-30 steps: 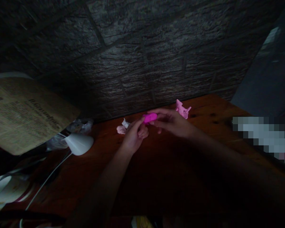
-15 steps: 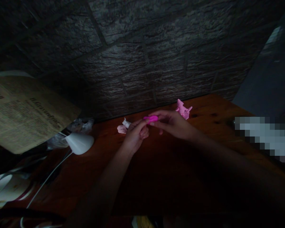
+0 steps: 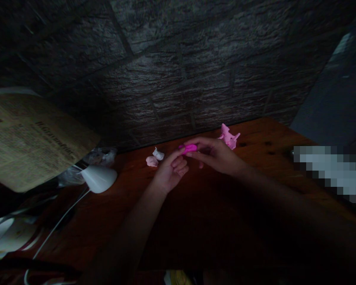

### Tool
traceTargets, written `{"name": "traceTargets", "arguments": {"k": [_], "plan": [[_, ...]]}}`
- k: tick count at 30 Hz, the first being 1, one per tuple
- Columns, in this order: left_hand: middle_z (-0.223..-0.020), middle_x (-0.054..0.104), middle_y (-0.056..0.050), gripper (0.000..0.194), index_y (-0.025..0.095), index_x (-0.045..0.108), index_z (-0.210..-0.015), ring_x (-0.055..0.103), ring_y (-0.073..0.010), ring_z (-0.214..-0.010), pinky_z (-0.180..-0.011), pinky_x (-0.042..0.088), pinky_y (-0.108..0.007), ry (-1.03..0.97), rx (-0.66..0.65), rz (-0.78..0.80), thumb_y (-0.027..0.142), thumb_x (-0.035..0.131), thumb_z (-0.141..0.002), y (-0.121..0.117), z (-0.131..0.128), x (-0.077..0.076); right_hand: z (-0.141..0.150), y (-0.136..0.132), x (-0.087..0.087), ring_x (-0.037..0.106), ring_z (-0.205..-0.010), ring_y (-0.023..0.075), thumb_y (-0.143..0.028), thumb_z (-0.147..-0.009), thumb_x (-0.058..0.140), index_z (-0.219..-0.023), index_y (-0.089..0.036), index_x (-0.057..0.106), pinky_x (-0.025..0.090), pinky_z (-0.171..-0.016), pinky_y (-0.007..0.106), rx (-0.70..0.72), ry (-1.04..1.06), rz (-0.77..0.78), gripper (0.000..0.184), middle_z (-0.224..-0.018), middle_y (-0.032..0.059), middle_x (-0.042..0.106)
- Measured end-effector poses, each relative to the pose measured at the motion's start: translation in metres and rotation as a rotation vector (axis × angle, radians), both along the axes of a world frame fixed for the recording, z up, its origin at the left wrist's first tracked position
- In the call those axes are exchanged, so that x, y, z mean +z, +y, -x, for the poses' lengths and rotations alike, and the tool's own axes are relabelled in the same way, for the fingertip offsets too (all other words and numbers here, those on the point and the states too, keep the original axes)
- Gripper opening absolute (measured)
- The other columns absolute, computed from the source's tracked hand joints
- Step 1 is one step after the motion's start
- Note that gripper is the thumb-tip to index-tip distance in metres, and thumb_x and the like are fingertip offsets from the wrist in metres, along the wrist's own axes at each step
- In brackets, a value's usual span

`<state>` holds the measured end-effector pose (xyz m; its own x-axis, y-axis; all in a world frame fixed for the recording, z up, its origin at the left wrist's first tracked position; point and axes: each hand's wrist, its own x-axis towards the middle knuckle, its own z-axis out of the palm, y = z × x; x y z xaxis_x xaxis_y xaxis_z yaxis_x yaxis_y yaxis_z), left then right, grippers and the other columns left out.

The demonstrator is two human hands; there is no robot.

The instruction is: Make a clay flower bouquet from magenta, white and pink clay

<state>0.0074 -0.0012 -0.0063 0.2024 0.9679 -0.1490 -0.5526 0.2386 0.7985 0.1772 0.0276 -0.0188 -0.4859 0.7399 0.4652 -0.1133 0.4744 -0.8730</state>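
Note:
A bright pink lump of modelling clay [image 3: 191, 148] is held between my two hands above the wooden table. My right hand [image 3: 218, 154] pinches it from the right with thumb and fingers. From the left, my left hand [image 3: 172, 168] grips the clay's near end at its fingertips, its other fingers curled toward the palm. Left of that hand lie a pale pink lump [image 3: 152, 161] and a small white piece [image 3: 158, 154], side by side on the table. Behind my right hand stands a light pink clay-like shape [image 3: 229, 136] with pointed projections, partly covered by the hand.
A white cone-shaped lamp base [image 3: 99, 179] with a cable stands at left, under a newsprint-patterned shade [image 3: 38, 138]. Clear crumpled plastic [image 3: 102, 156] lies behind it. A white cup-like container [image 3: 12, 235] is at lower left. A dark stone-patterned wall [image 3: 166, 79] borders the wooden table [image 3: 261, 134].
My left hand has turned and shifted slightly, its curled fingers loosening a little, so more of the white piece shows. My right hand stays nearly still on the pink clay.

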Motion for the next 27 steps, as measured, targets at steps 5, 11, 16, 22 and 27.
{"name": "traceTargets", "arguments": {"k": [5,11,16,22,27], "plan": [[-0.041,0.025,0.013,0.019,0.015,0.061,-0.068,0.018,-0.0018,-0.036,-0.040,0.019,-0.017,0.017,-0.006,-0.021,0.017,0.070,-0.085,0.0004,-0.0003,-0.0012,-0.0018,-0.0011,-0.0008,0.063,-0.058,0.0112,-0.045,-0.087,0.073,-0.114,-0.022,0.072,0.051,-0.052,0.025,-0.073,-0.056,-0.029,0.035,-0.092,0.0033,0.075],[-0.042,0.026,0.013,0.023,0.016,0.057,-0.067,0.017,-0.0022,-0.037,-0.040,0.018,-0.017,0.084,-0.012,-0.047,0.021,0.075,-0.081,-0.0001,-0.0005,-0.0012,-0.0018,-0.0024,-0.0022,0.064,-0.060,0.0125,-0.043,-0.088,0.073,-0.110,-0.023,0.074,0.051,-0.053,0.026,-0.134,-0.103,-0.104,0.030,-0.089,0.0024,0.076],[-0.044,0.027,0.013,0.023,0.016,0.058,-0.071,0.018,-0.0020,-0.038,-0.040,0.018,-0.017,0.122,-0.025,-0.048,0.024,0.077,-0.080,0.0000,-0.0007,-0.0007,-0.0012,-0.0028,-0.0018,0.067,-0.066,0.0140,-0.041,-0.088,0.072,-0.107,-0.023,0.075,0.053,-0.057,0.027,-0.145,-0.097,-0.116,0.026,-0.094,0.0030,0.077],[-0.045,0.031,0.012,0.024,0.015,0.060,-0.071,0.023,-0.0019,-0.040,-0.041,0.018,-0.017,0.189,0.051,-0.073,0.025,0.081,-0.075,0.0001,-0.0034,-0.0019,0.0000,-0.0006,-0.0055,0.064,-0.063,0.0123,-0.041,-0.089,0.070,-0.108,-0.021,0.074,0.051,-0.052,0.024,-0.153,-0.086,-0.110,0.028,-0.090,0.0030,0.076],[-0.044,0.037,0.010,0.026,0.015,0.063,-0.068,0.027,-0.0022,-0.041,-0.041,0.022,-0.016,0.270,0.131,-0.161,0.026,0.086,-0.067,-0.0020,-0.0067,0.0006,0.0019,0.0027,-0.0098,0.062,-0.059,0.0109,-0.038,-0.090,0.070,-0.106,-0.020,0.072,0.047,-0.050,0.022,-0.172,-0.058,-0.144,0.025,-0.081,0.0004,0.072]]}}
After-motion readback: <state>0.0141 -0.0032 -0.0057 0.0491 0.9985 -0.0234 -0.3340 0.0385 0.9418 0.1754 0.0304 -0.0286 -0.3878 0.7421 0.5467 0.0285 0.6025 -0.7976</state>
